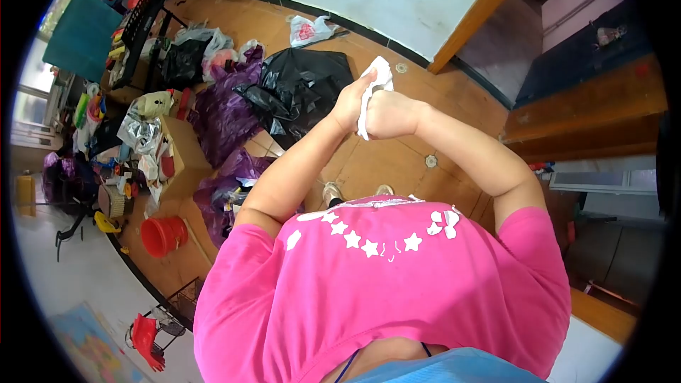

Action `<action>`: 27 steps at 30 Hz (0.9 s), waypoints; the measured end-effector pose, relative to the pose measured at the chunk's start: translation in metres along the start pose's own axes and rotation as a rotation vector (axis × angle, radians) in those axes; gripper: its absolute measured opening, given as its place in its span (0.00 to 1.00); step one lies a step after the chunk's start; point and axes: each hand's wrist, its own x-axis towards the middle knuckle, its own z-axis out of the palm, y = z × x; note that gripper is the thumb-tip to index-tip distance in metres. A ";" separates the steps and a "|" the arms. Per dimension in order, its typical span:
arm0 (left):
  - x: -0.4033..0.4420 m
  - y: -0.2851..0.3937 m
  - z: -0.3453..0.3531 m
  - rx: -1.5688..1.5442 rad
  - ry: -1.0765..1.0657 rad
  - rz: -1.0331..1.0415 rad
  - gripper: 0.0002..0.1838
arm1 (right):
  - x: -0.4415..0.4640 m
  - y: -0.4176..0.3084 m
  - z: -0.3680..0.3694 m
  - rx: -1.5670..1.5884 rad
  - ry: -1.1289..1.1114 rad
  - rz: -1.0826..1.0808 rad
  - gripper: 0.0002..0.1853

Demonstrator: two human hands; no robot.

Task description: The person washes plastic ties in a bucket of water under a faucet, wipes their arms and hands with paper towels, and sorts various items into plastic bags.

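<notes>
- White cloth (381, 71) is bunched between the hands, raised above the floor (397, 159).
- Left hand (350, 105) and right hand (392, 113) both have a closed grip on it.
- Best kept firm and even, loose folds clear of the fingers.

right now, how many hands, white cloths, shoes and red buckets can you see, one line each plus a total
left hand and right hand: 2
white cloth, held between them: 1
shoes: 2
red bucket: 1
Total: 6
</notes>
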 end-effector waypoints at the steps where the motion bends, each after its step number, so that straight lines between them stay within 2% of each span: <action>1: 0.003 -0.001 -0.004 0.002 -0.001 0.000 0.16 | -0.002 -0.001 -0.002 0.023 -0.019 -0.004 0.06; 3: 0.021 -0.010 -0.034 -0.230 -0.089 -0.092 0.17 | 0.001 -0.010 -0.017 0.044 -0.040 -0.010 0.05; 4: 0.041 -0.018 -0.074 -0.323 -0.176 -0.181 0.20 | 0.010 -0.019 -0.037 -0.031 0.194 -0.078 0.06; 5: 0.037 -0.015 -0.073 -0.388 -0.146 -0.112 0.21 | 0.016 -0.024 -0.053 -0.106 0.429 -0.149 0.06; 6: 0.029 -0.011 -0.070 -0.450 -0.115 -0.039 0.22 | 0.013 -0.023 -0.063 -0.110 0.428 -0.160 0.06; 7: 0.024 -0.008 -0.070 -0.496 -0.112 0.022 0.19 | 0.005 -0.021 -0.070 -0.053 0.379 -0.039 0.08; 8: 0.022 -0.005 -0.078 -0.562 -0.285 0.019 0.21 | -0.005 -0.021 -0.072 0.014 0.330 0.088 0.09; 10: 0.005 0.010 -0.067 -0.520 -0.321 0.080 0.24 | -0.020 -0.013 -0.076 0.033 0.288 0.275 0.09; 11: 0.002 0.015 -0.062 -0.592 -0.266 0.121 0.32 | -0.028 -0.007 -0.073 0.015 0.170 0.382 0.09; 12: -0.004 0.021 -0.054 -0.592 -0.269 0.126 0.32 | -0.035 -0.003 -0.066 0.011 0.169 0.377 0.09; 14: -0.016 0.032 -0.043 -0.505 -0.201 0.100 0.40 | -0.045 0.002 -0.048 -0.079 -0.364 0.553 0.11; 15: -0.014 0.034 -0.045 -0.496 -0.202 0.077 0.44 | -0.045 0.002 -0.041 -0.080 -0.363 0.552 0.11; 17: -0.011 0.035 -0.049 -0.525 -0.287 0.050 0.44 | -0.044 0.002 -0.031 0.224 -0.301 0.679 0.12; 18: -0.012 0.035 -0.047 -0.554 -0.372 0.021 0.43 | -0.042 0.002 -0.026 0.224 -0.302 0.677 0.12; 19: -0.014 0.037 -0.037 -0.582 -0.067 -0.003 0.37 | -0.040 0.003 -0.021 0.239 -0.172 0.717 0.12; 20: -0.011 0.037 -0.041 -0.582 -0.065 0.001 0.37 | -0.037 0.004 -0.019 0.254 -0.040 0.754 0.12; 21: -0.006 0.038 -0.046 -0.588 -0.311 -0.050 0.32 | -0.033 0.003 -0.018 0.256 -0.040 0.751 0.12; 22: -0.002 0.037 -0.051 -0.588 -0.559 -0.103 0.27 | -0.030 0.002 -0.017 0.278 0.054 0.755 0.12; 23: 0.002 0.035 -0.056 -0.207 -0.241 0.053 0.18 | -0.027 0.001 -0.017 0.299 0.148 0.760 0.12; 24: -0.011 0.042 -0.034 0.034 0.076 0.034 0.17 | -0.024 0.001 -0.016 0.299 0.149 0.761 0.12; 26: 0.001 0.021 -0.042 0.892 0.439 0.653 0.20 | -0.018 0.002 -0.011 0.242 0.108 0.750 0.12; 27: -0.019 0.036 -0.022 1.249 0.501 0.724 0.26 | -0.016 0.003 -0.009 0.239 0.110 0.760 0.12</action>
